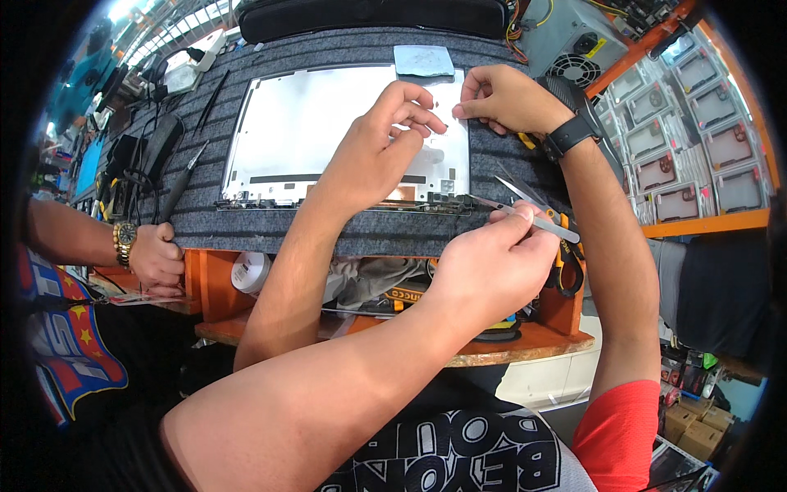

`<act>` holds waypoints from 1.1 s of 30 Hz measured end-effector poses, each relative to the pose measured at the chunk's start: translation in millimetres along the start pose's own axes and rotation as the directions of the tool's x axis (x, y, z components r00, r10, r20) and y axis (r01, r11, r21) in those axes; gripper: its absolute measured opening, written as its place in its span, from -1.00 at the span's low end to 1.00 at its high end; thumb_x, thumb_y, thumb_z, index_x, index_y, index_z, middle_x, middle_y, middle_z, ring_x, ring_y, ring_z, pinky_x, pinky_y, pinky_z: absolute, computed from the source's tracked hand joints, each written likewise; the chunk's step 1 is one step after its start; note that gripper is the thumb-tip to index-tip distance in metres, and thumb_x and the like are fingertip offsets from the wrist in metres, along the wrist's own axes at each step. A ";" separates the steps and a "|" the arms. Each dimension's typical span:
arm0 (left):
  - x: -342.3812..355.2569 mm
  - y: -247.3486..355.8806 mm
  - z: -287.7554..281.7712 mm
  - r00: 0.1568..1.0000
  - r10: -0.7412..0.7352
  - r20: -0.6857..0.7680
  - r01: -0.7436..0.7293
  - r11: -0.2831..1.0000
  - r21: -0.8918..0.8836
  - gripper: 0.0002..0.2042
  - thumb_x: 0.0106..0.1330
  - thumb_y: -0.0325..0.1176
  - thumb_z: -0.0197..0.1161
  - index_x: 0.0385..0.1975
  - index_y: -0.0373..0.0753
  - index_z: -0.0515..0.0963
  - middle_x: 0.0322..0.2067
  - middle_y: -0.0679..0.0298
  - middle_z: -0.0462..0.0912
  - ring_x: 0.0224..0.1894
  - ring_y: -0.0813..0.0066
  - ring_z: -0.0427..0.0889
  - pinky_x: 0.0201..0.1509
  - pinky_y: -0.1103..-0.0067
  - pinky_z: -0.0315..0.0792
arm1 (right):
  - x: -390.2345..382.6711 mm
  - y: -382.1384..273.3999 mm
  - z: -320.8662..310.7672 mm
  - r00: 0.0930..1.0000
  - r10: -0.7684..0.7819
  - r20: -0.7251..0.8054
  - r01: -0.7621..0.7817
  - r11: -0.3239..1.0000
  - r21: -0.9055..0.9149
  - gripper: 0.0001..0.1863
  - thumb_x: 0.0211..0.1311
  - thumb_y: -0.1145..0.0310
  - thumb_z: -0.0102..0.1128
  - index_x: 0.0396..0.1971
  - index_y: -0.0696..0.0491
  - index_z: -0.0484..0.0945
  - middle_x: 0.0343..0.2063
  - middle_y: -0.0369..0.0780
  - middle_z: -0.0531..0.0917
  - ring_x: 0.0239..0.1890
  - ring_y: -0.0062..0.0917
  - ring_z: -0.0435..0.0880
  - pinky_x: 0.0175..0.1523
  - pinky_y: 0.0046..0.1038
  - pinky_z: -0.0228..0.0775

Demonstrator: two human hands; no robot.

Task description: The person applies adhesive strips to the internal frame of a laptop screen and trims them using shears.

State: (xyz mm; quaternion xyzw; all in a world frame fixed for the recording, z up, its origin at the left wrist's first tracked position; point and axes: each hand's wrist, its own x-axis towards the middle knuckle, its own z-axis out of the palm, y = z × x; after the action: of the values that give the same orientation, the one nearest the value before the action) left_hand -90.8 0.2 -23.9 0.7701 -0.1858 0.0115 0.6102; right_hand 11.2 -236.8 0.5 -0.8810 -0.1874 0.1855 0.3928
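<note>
A flat white display panel (303,123) with a thin circuit strip along its near edge lies on the ribbed grey mat (328,234). Over its right half, my left hand (385,143) hovers with loosely curled fingers apart, nothing visible in them. At the panel's right edge, my right hand (508,102), with a black watch at the wrist, is pinched; whatever is between thumb and finger is too small to make out. A co-worker's hand (500,258) reaches across my left forearm, holding silver tweezers (559,230) near the panel's near right corner. A light blue pad (424,61) overlaps the far edge.
Another hand (156,258) with a gold watch rests at the bench's left edge. A screwdriver (184,176) and dark tweezers (213,102) lie left of the panel. Yellow-black pliers (568,275) are at the near right. Parts cases (684,148) line the right; a power supply (570,49) stands behind.
</note>
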 end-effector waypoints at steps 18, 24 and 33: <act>4.4 -18.6 -4.5 0.990 -0.110 0.084 0.116 0.990 -0.077 -0.67 0.50 -0.49 -0.03 0.23 -0.25 0.36 0.03 0.08 0.79 0.09 0.40 0.69 0.22 0.46 0.51 | -15.0 -12.5 -21.6 0.970 -0.114 -0.213 0.126 0.991 0.045 -0.76 0.49 0.20 0.39 -0.21 0.07 0.64 -0.51 -0.37 0.62 -0.58 -0.75 0.53 -0.52 -0.64 0.29; 0.1 -16.7 -6.5 0.991 -0.114 0.068 0.115 0.993 -0.021 -0.66 0.51 -0.49 -0.02 0.24 -0.25 0.35 0.03 0.08 0.79 0.09 0.41 0.69 0.22 0.46 0.50 | -34.2 -13.6 -34.5 0.902 -0.268 -0.337 0.269 0.962 -0.044 -0.77 0.50 0.33 0.28 -0.23 0.22 0.71 -0.49 -0.25 0.72 -0.44 -0.58 0.66 -0.26 -0.44 0.54; 0.1 -15.4 -27.0 0.989 -0.145 0.030 0.145 0.989 0.007 -0.66 0.52 -0.49 -0.02 0.26 -0.25 0.34 0.04 0.08 0.78 0.09 0.42 0.69 0.23 0.47 0.50 | -18.8 -5.4 -28.8 0.721 -0.689 -0.070 0.577 0.654 -0.489 -0.82 0.43 0.40 0.24 -0.14 0.17 0.73 -0.24 -0.07 0.73 -0.16 -0.14 0.74 -0.02 -0.23 0.59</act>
State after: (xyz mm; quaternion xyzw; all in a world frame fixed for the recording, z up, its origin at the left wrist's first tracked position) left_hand -80.4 28.5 -31.4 0.7832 -0.1384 -0.0441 0.6046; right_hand 7.6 -260.2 25.9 -0.8384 -0.4702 -0.1236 0.2465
